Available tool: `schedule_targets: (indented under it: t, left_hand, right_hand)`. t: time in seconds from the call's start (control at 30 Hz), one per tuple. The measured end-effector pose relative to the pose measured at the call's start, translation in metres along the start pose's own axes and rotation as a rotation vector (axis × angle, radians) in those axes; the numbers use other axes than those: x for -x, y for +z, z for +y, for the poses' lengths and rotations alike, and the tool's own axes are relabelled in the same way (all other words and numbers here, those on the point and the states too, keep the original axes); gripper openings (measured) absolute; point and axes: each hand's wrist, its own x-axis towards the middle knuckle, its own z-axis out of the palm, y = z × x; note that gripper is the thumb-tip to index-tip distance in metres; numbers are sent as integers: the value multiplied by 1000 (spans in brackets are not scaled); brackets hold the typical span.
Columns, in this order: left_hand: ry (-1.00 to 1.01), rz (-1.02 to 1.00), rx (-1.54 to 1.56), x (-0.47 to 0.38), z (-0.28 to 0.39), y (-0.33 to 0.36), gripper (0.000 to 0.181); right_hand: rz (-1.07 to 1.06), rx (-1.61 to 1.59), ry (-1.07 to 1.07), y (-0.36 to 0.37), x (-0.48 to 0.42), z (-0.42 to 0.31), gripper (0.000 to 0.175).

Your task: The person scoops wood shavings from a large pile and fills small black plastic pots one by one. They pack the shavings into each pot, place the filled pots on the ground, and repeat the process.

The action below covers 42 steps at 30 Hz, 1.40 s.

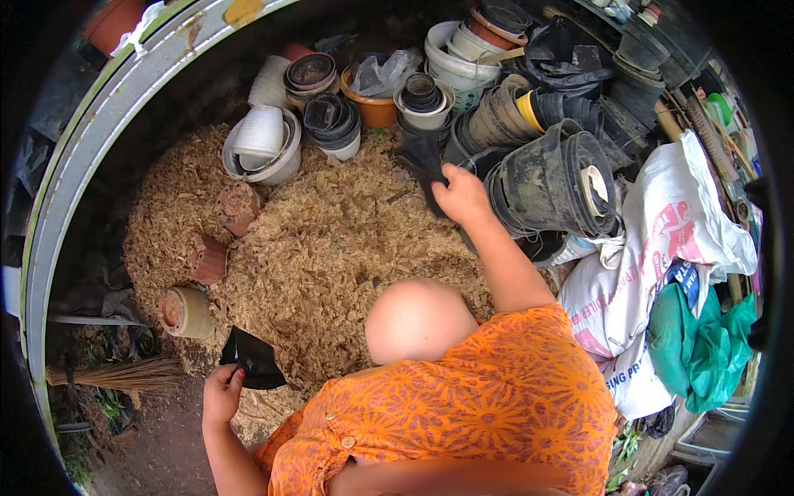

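Observation:
Low at the left, my left hand grips the edge of a black plastic planting bag, which lies against a heap of wood shavings. My right hand is stretched forward at upper centre, its fingers closed on another piece of black plastic, apparently a bag, beside the large stacked black buckets. Three pots lie on the shavings at the left: a beige one, a reddish-brown one and a clay-coloured one. Whether either bag holds anything cannot be seen.
Stacked pots in a white basin, an orange pot and a white bucket line the back. White printed sacks and a green plastic bag stand at the right. A stick broom lies at the left by a curved metal edge.

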Motion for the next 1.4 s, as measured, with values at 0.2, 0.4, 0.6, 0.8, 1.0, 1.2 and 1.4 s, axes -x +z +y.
schedule_targets:
  t: [0.2,0.4,0.6,0.8,1.0,1.2,1.4]
  left_hand:
    - [50,42,5,13,9,-4,15]
    - [23,60,1,21,8,-4,16]
    - [27,47,-20,14,5,2,15]
    - [-36,-10,-11,2,9,10,15]
    - [24,-11,-32,-2,6,11,15]
    - [-36,-81,-5,-16,4,21,18]
    - [14,-61,-32,-18,12,21,17]
  right_hand:
    - [-50,289,30,0,42,38,27]
    - [-161,346,194,6,64,65,30]
    - [-291,346,381,-10,62,56,32]
    - [-358,356,422,1,57,51,38]
    - [-419,385,323,-5,65,54,37]
    - [-202,226,169,19,60,61,42]
    - [-214,101,370,28,57,92,41]
